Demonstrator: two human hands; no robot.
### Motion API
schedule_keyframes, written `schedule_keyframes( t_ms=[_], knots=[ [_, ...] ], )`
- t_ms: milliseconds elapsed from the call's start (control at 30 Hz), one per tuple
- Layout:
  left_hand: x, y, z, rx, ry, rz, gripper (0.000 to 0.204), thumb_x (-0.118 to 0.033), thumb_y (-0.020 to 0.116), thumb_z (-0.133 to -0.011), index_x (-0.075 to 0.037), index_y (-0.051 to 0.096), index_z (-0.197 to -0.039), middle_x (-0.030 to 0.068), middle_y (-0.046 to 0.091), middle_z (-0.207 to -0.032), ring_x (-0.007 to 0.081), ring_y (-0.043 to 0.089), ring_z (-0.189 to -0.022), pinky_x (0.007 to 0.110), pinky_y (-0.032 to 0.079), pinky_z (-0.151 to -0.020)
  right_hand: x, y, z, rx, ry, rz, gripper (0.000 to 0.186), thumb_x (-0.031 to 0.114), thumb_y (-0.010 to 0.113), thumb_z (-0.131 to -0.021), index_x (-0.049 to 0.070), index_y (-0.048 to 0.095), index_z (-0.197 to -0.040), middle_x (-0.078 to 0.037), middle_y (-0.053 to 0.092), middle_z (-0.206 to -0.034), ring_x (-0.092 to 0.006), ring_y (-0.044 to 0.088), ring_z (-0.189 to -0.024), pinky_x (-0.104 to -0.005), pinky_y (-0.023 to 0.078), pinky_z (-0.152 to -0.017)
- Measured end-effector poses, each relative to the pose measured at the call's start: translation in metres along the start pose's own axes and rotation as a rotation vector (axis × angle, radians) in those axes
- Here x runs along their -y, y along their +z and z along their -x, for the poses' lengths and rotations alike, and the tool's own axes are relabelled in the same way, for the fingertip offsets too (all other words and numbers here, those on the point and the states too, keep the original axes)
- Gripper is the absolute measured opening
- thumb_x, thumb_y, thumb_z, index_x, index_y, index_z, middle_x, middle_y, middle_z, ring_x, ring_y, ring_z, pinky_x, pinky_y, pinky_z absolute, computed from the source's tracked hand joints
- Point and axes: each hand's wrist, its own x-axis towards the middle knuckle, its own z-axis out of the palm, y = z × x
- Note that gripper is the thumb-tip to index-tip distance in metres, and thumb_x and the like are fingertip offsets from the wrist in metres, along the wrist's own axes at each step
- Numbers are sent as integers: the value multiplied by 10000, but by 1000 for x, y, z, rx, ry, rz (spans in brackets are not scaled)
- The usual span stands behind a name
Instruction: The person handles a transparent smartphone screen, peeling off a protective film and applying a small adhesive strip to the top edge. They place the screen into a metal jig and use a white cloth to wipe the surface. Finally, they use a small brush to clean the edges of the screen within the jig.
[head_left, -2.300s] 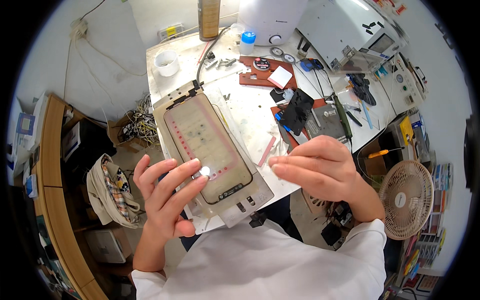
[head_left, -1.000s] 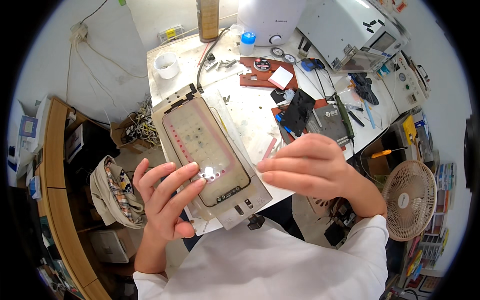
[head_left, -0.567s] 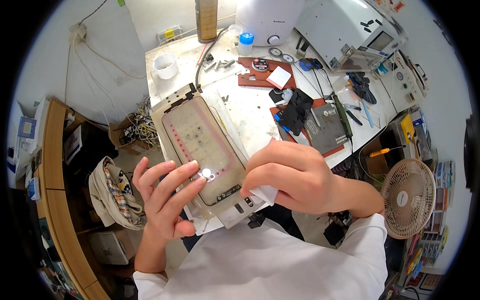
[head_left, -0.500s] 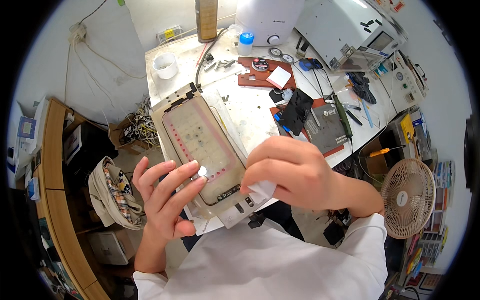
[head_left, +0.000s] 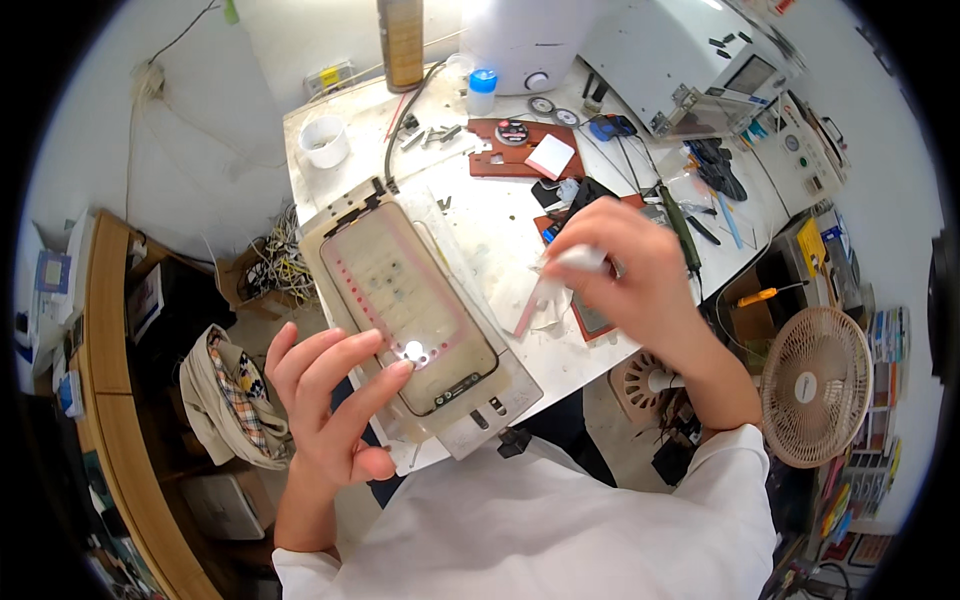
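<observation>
A heating-plate fixture (head_left: 520, 388) lies slanted on the bench in front of me, a black cable running from its far end. On it sits a dark-rimmed phone frame (head_left: 425, 270) with a row of pink dots along one side. My left hand (head_left: 335, 400) rests its fingertips at the frame's left edge, fingers spread. Above the bench, right of the fixture, my right hand (head_left: 640, 275) pinches a crumpled white wipe (head_left: 580, 258), slightly blurred. Just below it, a pink-edged strip (head_left: 525, 310) and some white, paper-like material show, partly hidden by the hand.
Farther back are a brown-red board (head_left: 485, 162), a white cup (head_left: 325, 142), a blue-capped bottle (head_left: 482, 90) and a spray can (head_left: 402, 45). A green pen-shaped tool (head_left: 682, 230) lies at right. A beige fan (head_left: 815, 385) stands beyond my right arm.
My right hand has lifted off the near right corner of the phone frame and moved up and right with the wipe. My left hand stays almost in place.
</observation>
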Motion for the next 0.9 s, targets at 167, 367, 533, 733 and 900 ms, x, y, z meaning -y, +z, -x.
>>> schedule_keyframes(
  t_ms=[167,367,533,733,900],
  knots=[
    [9,3,1,-70,57,5,734,-626,222,-1089,-91,716,-1184,136,661,-1240,338,580,-1182,556,357,-1147,-47,-27,23,-358,325,-217,130,54,761,-904,50,742,-1032,-5,714,-966,-67,592,-765,-219,465,-680],
    [48,-1,-21,-176,-231,27,583,-469,361,-1107,9,606,-1335,171,637,-1330,342,567,-1264,471,384,-1150,-119,-46,61,-468,441,-154,229,55,717,-918,50,718,-1147,0,699,-966,-82,591,-788,-240,495,-726],
    [73,0,-24,-333,-461,264,344,-148,560,-1071,59,592,-1343,144,646,-1325,232,594,-1227,379,406,-1113,-113,-32,97,-446,348,431,232,130,686,-933,30,711,-1141,-131,719,-1080,-195,693,-843,-296,532,-741],
    [72,-1,14,-435,-209,169,300,-146,501,-1112,81,607,-1278,112,646,-899,151,566,-774,299,488,-723,-68,-14,138,-371,688,-36,279,-29,566,-940,33,711,-1169,-135,670,-1130,-171,684,-810,-290,525,-694],
    [89,-8,74,-376,-336,297,508,-396,432,-1137,37,669,-1021,-15,407,-613,68,345,-556,252,245,-518,-83,-9,189,-699,472,117,391,-180,444,-882,-6,706,-1115,-110,678,-1035,-173,667,-839,-269,521,-702]
  ],
)
